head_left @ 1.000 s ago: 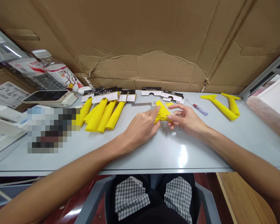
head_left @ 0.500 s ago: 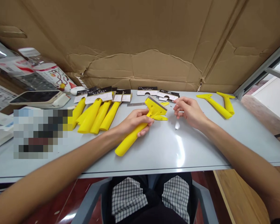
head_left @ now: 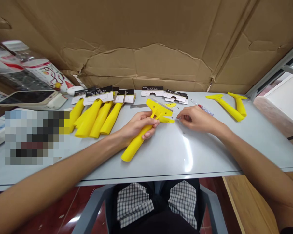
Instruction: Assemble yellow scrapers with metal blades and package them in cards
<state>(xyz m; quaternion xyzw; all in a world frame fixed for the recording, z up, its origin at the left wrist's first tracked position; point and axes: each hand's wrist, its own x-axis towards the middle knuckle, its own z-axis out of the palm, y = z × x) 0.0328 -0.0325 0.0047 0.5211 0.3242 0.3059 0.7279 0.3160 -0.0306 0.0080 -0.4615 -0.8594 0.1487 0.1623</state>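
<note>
My left hand is wrapped round the handle of a yellow scraper, its wide head with a metal blade tilted up and away from me. Small yellow plates lie by the scraper's head. Just right of them, my right hand is low over the table with its fingers curled together; whatever its fingertips may hold is too small to make out. Tiny screws are scattered near it. Behind the right hand lies a screwdriver with a clear handle. A loose blade rests behind the left hand.
Several yellow scrapers with card labels lie at the left. Two more yellow handles are at the right. Black and white cards lie at the back before a cardboard wall. A phone and bottles stand far left.
My right hand has come down and left, closer to the scraper's head, with its fingers more curled. The screwdriver behind it now shows. The scraper stays in my left hand, slightly shifted.
</note>
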